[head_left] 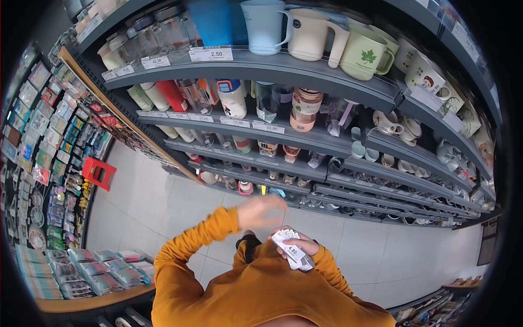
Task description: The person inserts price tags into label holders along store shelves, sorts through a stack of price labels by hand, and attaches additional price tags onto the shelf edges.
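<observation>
Shelves bear mugs along a front edge; before them, the right hand grasps price tags against an orange sweatshirt, the blurred left hand raised nearby, released.

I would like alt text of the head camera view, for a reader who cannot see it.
The person's right hand holds a fanned stack of price tags, one reading 4.80, in front of a mustard-coloured top; the left hand, blurred, is raised nearby. Beyond, grey shelves hold mugs and bottles.
</observation>
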A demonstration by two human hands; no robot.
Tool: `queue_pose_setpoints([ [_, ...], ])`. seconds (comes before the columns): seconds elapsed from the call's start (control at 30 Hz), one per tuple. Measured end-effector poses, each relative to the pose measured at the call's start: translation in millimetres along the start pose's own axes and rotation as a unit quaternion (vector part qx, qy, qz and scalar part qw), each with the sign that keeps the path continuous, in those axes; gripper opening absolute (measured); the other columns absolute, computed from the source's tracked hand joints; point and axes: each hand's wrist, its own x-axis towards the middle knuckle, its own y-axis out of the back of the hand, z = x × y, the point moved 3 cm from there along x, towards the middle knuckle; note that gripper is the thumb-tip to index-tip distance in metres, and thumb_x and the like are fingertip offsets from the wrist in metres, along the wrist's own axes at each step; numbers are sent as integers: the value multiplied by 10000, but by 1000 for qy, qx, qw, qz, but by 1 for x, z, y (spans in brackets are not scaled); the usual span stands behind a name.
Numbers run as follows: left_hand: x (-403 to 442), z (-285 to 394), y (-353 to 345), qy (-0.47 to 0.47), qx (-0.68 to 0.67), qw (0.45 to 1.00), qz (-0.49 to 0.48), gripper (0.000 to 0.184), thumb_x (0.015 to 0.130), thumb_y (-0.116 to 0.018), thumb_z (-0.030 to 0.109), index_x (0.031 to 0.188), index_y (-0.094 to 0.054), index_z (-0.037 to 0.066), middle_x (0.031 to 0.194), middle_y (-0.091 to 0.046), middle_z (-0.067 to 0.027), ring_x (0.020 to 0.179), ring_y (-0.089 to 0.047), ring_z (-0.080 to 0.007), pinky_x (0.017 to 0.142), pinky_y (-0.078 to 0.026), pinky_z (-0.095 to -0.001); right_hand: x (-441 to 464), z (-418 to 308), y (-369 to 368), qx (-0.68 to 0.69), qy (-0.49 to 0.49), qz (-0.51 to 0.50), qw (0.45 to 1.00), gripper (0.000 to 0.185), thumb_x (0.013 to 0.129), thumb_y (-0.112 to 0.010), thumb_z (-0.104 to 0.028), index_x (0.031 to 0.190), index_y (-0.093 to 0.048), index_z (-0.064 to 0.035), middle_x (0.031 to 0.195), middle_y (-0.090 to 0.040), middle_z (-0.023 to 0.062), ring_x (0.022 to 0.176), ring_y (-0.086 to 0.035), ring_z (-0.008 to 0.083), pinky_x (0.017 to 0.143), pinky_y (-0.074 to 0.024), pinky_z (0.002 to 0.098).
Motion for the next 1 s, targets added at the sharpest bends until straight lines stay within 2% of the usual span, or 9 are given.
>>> queue_pose_setpoints([
  [0.03,5,-8,27,5,60,995,82,262,813,-657,206,1003,-591,38,1022,-606,-129,955,-595,-321,832,-482,-373,4,1,4,-15,-6,19,1000,522,871,-495,-48,1366,-332,-70,1289,-471,176,813,-569,186,663,-513,301],
  [0.17,18,-51,137,68,333,881,328,202,841,-604,153,998,-592,26,944,-562,-141,876,-566,-334,763,-465,-407,20,1,-3,-9,23,32,999,523,902,-489,-81,1391,-305,-74,1255,-499,169,816,-559,175,666,-499,296],
  [0.37,26,-119,201,21,457,840,291,232,824,-622,205,1000,-611,54,921,-506,-72,921,-519,-254,784,-414,-375,53,17,-11,-9,64,116,991,467,943,-478,-176,1377,-338,-73,1157,-553,117,786,-542,157,669,-496,271],
  [0.57,30,-137,231,-63,375,901,208,149,817,-645,206,821,-648,57,911,-535,-64,905,-533,-254,792,-419,-370,124,39,-41,44,131,133,981,432,949,-473,-199,1352,-376,-79,1125,-556,96,778,-535,164,649,-485,274],
  [0.73,28,-134,264,-90,247,944,197,128,815,-658,178,815,-647,50,896,-588,-62,843,-570,-239,764,-451,-341,186,54,-71,25,153,211,965,364,939,-507,-258,1244,-466,-63,1052,-584,59,792,-553,145,657,-496,269],
  [0.8,16,-109,274,-75,171,968,170,104,809,-665,149,821,-649,47,900,-600,-64,833,-577,-214,738,-459,-319,201,72,-54,54,145,209,966,345,940,-510,-294,1187,-501,-54,1010,-590,47,837,-579,153,697,-520,286],
  [0.83,10,-101,274,-136,96,977,135,77,795,-679,119,831,-659,53,925,-625,-58,840,-586,-187,713,-464,-299,206,77,-56,80,153,223,959,357,944,-502,-305,1195,-499,-52,1010,-588,47,843,-585,157,710,-528,294],
  [0.93,-31,-80,248,-192,31,967,-162,77,790,-688,128,833,-666,67,1155,-592,-90,1081,-543,-240,929,-418,-350,218,97,-62,138,173,192,956,456,970,-411,-392,1278,-460,-58,1064,-583,82,844,-606,199,776,-552,343],
  [1.0,-65,-86,204,-201,-72,931,-296,84,805,-676,131,825,-644,56,1229,-543,-118,1107,-533,-274,937,-416,-361,223,111,-63,174,145,159,961,504,979,-356,-431,1332,-415,-76,1095,-579,100,856,-613,221,795,-555,362],
])
